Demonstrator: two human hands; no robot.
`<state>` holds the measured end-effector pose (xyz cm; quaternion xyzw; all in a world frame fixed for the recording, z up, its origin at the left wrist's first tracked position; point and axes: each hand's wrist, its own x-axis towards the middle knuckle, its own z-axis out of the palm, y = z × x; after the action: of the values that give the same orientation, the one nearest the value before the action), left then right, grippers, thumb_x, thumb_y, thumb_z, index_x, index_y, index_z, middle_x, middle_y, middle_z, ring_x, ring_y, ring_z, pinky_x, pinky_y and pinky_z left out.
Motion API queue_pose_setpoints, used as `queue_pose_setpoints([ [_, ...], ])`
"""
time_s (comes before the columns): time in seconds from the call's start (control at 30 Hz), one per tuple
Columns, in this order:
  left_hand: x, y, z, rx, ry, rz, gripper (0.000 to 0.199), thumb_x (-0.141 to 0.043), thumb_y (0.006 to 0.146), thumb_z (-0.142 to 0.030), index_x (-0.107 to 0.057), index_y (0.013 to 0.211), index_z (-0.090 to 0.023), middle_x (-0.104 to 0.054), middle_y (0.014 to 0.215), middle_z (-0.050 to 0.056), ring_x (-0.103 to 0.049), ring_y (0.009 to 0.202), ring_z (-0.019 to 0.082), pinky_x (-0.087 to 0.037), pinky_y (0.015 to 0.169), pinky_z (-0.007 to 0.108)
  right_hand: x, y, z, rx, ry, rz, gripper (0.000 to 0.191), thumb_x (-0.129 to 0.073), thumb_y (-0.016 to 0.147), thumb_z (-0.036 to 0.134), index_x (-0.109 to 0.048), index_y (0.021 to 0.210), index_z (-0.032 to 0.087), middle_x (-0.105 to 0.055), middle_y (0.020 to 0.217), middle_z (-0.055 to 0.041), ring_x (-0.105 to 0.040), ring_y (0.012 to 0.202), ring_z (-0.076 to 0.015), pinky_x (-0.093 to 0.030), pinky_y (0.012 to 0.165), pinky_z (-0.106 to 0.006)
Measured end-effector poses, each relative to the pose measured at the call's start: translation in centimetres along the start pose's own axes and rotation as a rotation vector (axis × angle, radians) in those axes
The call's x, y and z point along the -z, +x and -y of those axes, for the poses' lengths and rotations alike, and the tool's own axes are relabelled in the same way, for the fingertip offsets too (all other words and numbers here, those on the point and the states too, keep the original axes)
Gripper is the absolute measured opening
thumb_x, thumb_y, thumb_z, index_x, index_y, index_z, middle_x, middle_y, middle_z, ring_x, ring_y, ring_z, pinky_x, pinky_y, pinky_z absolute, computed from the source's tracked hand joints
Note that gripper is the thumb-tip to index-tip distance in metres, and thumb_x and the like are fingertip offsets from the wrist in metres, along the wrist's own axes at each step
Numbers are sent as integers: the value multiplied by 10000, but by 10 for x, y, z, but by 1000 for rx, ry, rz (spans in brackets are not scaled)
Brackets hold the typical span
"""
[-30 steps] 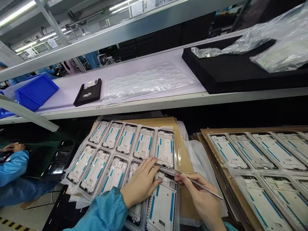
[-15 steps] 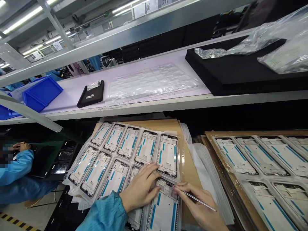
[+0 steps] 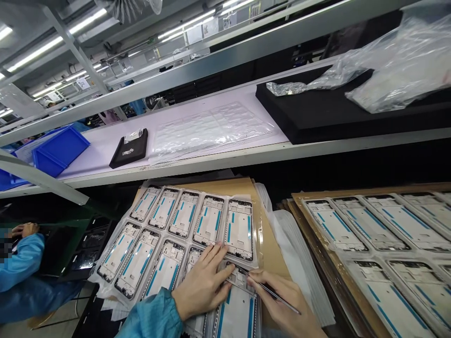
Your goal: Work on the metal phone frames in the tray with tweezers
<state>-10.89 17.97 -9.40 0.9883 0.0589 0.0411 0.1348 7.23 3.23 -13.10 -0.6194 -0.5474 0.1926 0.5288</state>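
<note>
My right hand (image 3: 282,298) pinches a slim metal pair of tweezers (image 3: 278,296), its tip near the top edge of a phone middle frame (image 3: 237,307) at the bottom of the plastic tray (image 3: 259,230). Fingers stretched out, my left hand (image 3: 207,284) rests over the neighbouring frames, its fingertips at that same frame's upper left corner. It partly covers a phone frame (image 3: 193,258) beneath it. The frames are pale metal with black borders and blue strips, set in rows in the tray. Whatever the tweezers' tip touches is too small to make out.
Cardboard (image 3: 269,253) lies under the tray. To the right stands another stack of trayed frames (image 3: 352,225). A shelf above bears a blue bin (image 3: 61,150), a small black foam tray (image 3: 130,149), clear plastic trays (image 3: 211,131) and bagged material (image 3: 398,70). A co-worker's blue sleeve (image 3: 24,258) shows at left.
The camera view has shifted slightly, moving the scene a little left. Both hands stay at the same phone frame, and the tweezers have turned a little in my right hand.
</note>
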Motion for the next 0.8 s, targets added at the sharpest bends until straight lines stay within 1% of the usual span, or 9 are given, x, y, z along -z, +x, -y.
queue_pose_setpoints([
  [0.1,0,0,-2,-2,54,7,407,-495,964,-189,-518,1366,-134,-342,1573,203,-238,1491,345,-338,1167,578,-1,0,1,57,-13,-26,163,-587,968,278,-685,857,212,-746,852,-47,-744,837,-219,-615,779,-235],
  [0.23,-6,1,-6,17,134,14,455,-489,965,-195,-475,1418,-156,-363,1567,178,-271,1475,362,-329,1161,591,-2,-1,3,146,-33,-131,41,-642,936,206,-678,919,214,-756,892,-30,-751,829,-197,-605,792,-195],
  [0.4,-11,4,-11,23,200,20,470,-508,970,-283,-468,1418,-148,-396,1543,188,-315,1447,379,-301,1150,593,0,-6,3,155,-71,-207,18,-683,915,235,-697,910,226,-760,865,-17,-753,771,-187,-617,766,-195],
  [0.5,-13,6,-14,36,239,30,487,-526,961,-296,-466,1417,-136,-395,1541,199,-324,1435,390,-285,1142,589,-1,-7,1,104,-67,-211,80,-684,914,283,-717,871,225,-765,856,-34,-754,754,-208,-632,749,-229],
  [0.63,-17,8,-18,76,271,7,471,-530,956,-300,-488,1390,-124,-436,1509,201,-377,1390,400,-326,1104,577,-3,-8,-4,23,-27,-171,150,-672,913,339,-751,848,229,-770,856,-45,-754,773,-227,-638,748,-254],
  [0.7,-20,10,-21,99,271,-11,463,-528,956,-304,-493,1382,-126,-460,1489,194,-412,1356,398,-356,1079,573,1,-13,-7,-52,-14,-229,184,-691,896,390,-758,824,234,-769,827,-34,-752,743,-217,-632,718,-226],
  [0.77,-22,12,-24,124,258,-19,456,-524,957,-308,-496,1376,-129,-478,1470,189,-443,1321,399,-387,1050,578,12,-19,-10,-153,-14,-349,254,-694,890,455,-751,781,232,-756,777,-30,-744,711,-198,-615,689,-183],
  [0.8,-22,14,-26,141,246,-16,452,-524,955,-308,-500,1370,-130,-485,1462,187,-455,1305,401,-401,1035,582,20,-23,-10,-198,-9,-401,303,-675,901,487,-741,760,227,-749,771,-37,-741,725,-194,-608,699,-174],
])
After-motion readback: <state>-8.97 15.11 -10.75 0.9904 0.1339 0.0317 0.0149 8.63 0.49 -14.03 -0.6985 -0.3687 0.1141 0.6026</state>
